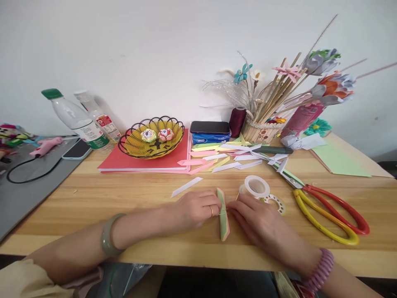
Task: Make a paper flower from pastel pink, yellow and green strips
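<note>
At lower centre, my left hand (194, 208) and right hand (263, 219), fingers pinched closed, hold thread (223, 212) across the gathered paper bundle (223, 229), no knot visible, loose paper strips (226, 166) lying unused at centre.

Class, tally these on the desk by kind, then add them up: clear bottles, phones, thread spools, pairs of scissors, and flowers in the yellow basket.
Clear bottles: 2
Phones: 2
Thread spool: 1
Pair of scissors: 1
Flowers in the yellow basket: 2
Total: 8
</note>
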Demonstrator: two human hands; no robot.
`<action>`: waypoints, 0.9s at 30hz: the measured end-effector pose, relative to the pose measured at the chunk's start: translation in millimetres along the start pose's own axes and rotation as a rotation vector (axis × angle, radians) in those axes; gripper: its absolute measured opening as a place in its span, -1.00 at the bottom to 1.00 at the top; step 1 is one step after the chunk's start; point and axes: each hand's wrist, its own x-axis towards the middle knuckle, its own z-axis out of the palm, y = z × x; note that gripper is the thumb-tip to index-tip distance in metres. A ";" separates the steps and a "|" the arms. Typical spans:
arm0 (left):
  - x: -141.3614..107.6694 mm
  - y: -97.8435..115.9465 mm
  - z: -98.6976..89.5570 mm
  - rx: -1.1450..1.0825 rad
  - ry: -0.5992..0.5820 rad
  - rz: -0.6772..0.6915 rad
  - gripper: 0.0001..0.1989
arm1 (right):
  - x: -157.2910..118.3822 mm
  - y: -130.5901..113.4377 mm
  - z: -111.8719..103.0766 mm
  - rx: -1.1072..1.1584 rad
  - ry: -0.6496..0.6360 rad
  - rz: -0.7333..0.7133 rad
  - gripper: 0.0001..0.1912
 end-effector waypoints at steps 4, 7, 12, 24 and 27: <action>4.0 -1.1 -4.7 -0.018 0.001 0.043 -0.79 | 0.6 -1.1 -2.4 -0.033 0.014 -0.041 -0.77; 5.2 -0.8 -8.7 -0.025 -0.034 0.067 -0.77 | 0.9 -1.4 -2.6 -0.055 0.033 -0.051 -0.76; 3.0 -1.6 -9.9 -0.058 -0.050 0.075 -0.78 | 1.4 -0.9 -1.4 -0.094 0.027 -0.071 -0.76; 15.7 1.8 -13.6 -0.427 -0.010 -0.187 -0.84 | 0.7 1.2 -0.9 -0.129 -0.025 -0.107 -0.76; 15.2 2.1 -15.5 -0.480 -0.034 -0.225 -0.85 | 0.7 1.8 -0.4 -0.139 -0.021 -0.110 -0.75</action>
